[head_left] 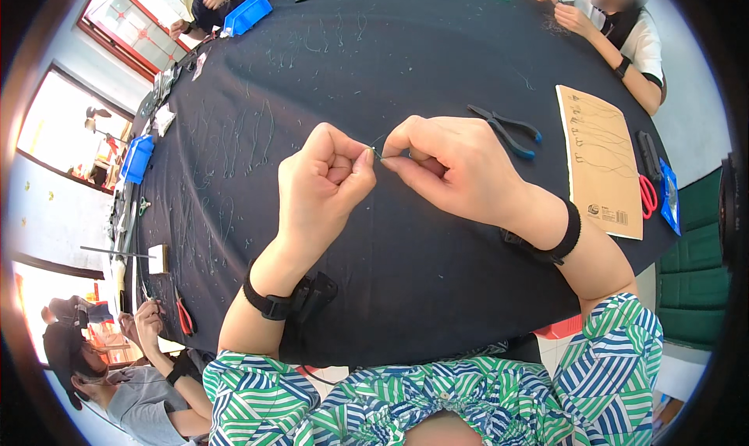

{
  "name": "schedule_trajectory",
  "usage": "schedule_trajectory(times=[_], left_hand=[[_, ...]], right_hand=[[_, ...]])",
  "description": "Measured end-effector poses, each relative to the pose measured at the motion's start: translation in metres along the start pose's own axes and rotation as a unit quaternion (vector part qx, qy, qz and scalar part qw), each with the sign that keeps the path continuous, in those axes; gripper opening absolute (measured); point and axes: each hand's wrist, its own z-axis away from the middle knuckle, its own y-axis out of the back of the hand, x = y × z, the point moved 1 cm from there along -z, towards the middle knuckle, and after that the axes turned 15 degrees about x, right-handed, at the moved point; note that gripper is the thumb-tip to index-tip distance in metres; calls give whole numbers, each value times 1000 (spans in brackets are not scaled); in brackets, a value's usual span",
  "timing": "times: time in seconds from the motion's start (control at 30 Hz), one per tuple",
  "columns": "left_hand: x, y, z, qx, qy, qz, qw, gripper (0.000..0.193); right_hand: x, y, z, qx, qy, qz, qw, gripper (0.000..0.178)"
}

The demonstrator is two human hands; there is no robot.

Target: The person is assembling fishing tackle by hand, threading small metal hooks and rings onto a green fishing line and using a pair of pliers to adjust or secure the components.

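Observation:
Over the middle of the dark cloth, my left hand (321, 182) is closed in a pinch, thumb against forefinger. A tiny pale bit, too small to name, shows at its fingertips. Close beside it, my right hand (464, 165) pinches a thin green thread (378, 156) that spans the small gap between the two hands. The other fingers of both hands are curled in. Just beyond my right hand lie pliers (509, 131) with dark jaws and blue-tipped handles.
A brown cardboard sheet (601, 188) with threads on it lies at right, beside red-handled scissors (648, 196) and a blue packet (669, 196). Thin threads (261, 134) are strewn at left. Blue trays (137, 159) and red pliers (184, 316) line the left edge. Other people work around the table.

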Motion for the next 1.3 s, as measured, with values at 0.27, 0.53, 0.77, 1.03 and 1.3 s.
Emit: schedule_trajectory(times=[0.27, 0.53, 0.77, 1.03, 1.3], left_hand=[[7, 2, 1, -71, -30, -62, 995, 15], [1, 2, 1, -39, 41, 68, 996, 11], [1, -1, 1, 7, 40, 87, 995, 10], [4, -1, 1, -13, -1, 0, 1000, 12], [10, 3, 1, -83, -29, -47, 995, 14]], right_hand=[[6, 5, -4, -16, -53, -40, 998, 10], [10, -12, 11, -83, -400, -316, 856, 16], [-5, -8, 12, -52, -190, -118, 973, 10], [-6, -5, 1, 42, 68, -14, 997, 14], [1, 6, -7, 19, 5, -35, 999, 9]])
